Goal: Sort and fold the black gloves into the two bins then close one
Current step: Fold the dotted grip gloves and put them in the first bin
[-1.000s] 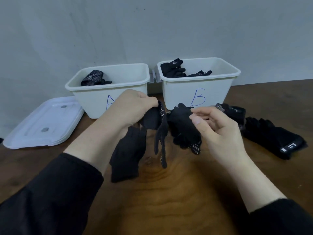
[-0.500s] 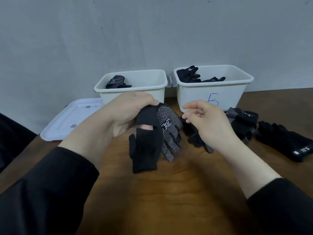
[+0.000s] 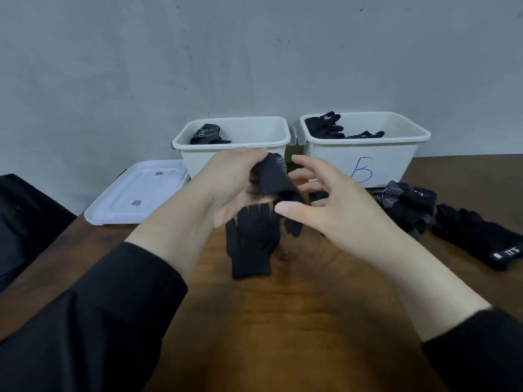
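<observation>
Left hand (image 3: 226, 188), its grip curled round a black dotted glove (image 3: 273, 176) bunched above the table (image 3: 283, 321); a plain black glove (image 3: 252, 247) hangs from the same grip, cuff downward. Right hand (image 3: 334, 210), fingers spread and relaxed, just beside the held gloves and holding nothing. Left bin (image 3: 235, 154), its front letter hidden by the left hand, contains one folded dotted glove (image 3: 206, 134). Right bin (image 3: 365, 154), marked B, contains dark gloves (image 3: 325, 125). To the right on the table lie a heap of gloves (image 3: 407, 205) and a labelled glove (image 3: 478, 239), its lettering hard to read. A white lid (image 3: 135, 196) lies flat left of the bins.
</observation>
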Available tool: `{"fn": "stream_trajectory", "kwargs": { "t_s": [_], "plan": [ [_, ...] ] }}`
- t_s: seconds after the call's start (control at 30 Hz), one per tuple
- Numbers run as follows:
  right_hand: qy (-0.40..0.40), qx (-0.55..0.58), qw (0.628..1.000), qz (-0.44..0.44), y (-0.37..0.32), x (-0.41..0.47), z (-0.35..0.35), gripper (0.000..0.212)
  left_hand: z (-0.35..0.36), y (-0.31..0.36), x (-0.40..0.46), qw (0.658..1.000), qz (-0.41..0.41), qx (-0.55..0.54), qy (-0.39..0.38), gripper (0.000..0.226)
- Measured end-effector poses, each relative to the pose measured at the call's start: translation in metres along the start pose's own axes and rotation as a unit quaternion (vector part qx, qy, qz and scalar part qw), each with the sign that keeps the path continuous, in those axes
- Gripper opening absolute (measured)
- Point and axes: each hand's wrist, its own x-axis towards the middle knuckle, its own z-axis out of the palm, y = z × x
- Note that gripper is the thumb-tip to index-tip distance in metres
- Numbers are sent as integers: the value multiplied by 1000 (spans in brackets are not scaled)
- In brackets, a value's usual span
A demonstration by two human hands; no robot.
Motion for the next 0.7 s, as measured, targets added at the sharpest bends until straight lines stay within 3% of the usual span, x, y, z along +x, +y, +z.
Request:
{"fn": "stream_trajectory", "kwargs": {
  "t_s": [0.07,0.17,0.3,0.33,0.47,0.53,0.6,0.7],
  "plan": [
    [39,-33,999,1,2,3,6,60,6,-1,-5,999,-6,8,-36,42],
    [125,27,991,28,7,10,7,18,3,-6,-6,1000,11,24,-14,54],
    [102,170,972,124,16,15,9,16,2,-20,-14,998,-18,-15,-59,56],
    [86,138,978,131,22,16,12,23,5,-25,-13,999,-3,-15,-50,53],
    [-50,-123,985,114,48,4,23,42,-2,-50,-4,981,112,97,124,30],
    [-82,-173,980,53,57,-11,30,46,-20,-72,-3,953,126,244,125,18],
    [-97,-222,969,-45,61,-23,42,50,-38,-100,-5,901,137,400,102,16],
    [-144,-281,946,-67,63,-32,61,54,-53,-130,-10,851,132,506,53,28]
  ]
}}
